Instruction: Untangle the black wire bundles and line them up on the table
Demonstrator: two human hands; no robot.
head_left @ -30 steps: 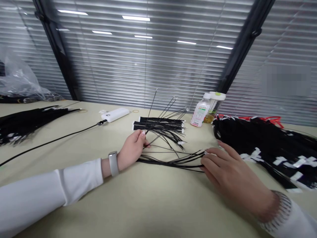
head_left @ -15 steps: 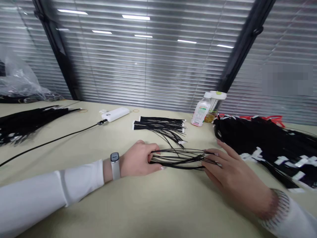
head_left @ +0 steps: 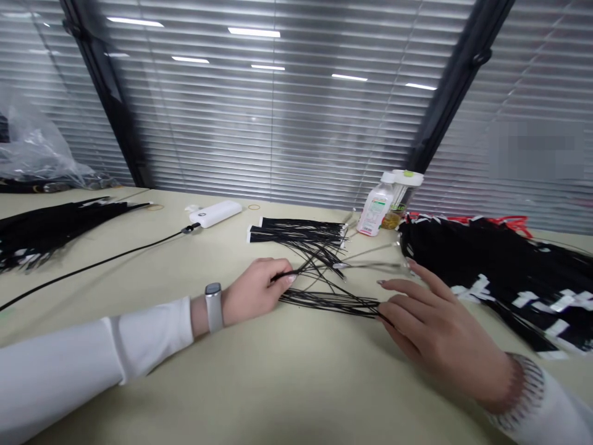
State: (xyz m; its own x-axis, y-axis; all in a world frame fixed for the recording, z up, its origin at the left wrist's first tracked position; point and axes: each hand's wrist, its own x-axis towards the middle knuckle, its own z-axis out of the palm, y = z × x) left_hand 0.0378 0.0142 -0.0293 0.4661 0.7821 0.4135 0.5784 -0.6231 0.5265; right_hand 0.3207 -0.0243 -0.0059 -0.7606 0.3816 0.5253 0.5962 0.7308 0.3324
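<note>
My left hand (head_left: 257,289) pinches a few thin black wires between thumb and fingers. Their loose ends fan out to the right, some blurred, above a lower bundle of black wires (head_left: 331,303). That bundle runs from beneath my left hand to the fingertips of my right hand (head_left: 435,334). My right hand has its index finger and others stretched over the table, while the lower fingers close on the bundle's right end; the thumb is hidden. Just behind lie flat black wire sets (head_left: 301,230) with white end connectors, their far strands crossing the held wires.
A white power bank (head_left: 215,214) with a black cable lies at the back left. Black wire bundles (head_left: 60,225) rest at far left. At the back right stand a white bottle (head_left: 376,207) and a lidded jar (head_left: 403,194), beside a large black wire pile (head_left: 486,253).
My left hand has lifted some wires away from the bundle, and their free ends have swung up and right. My right hand stays at the bundle's right end.
</note>
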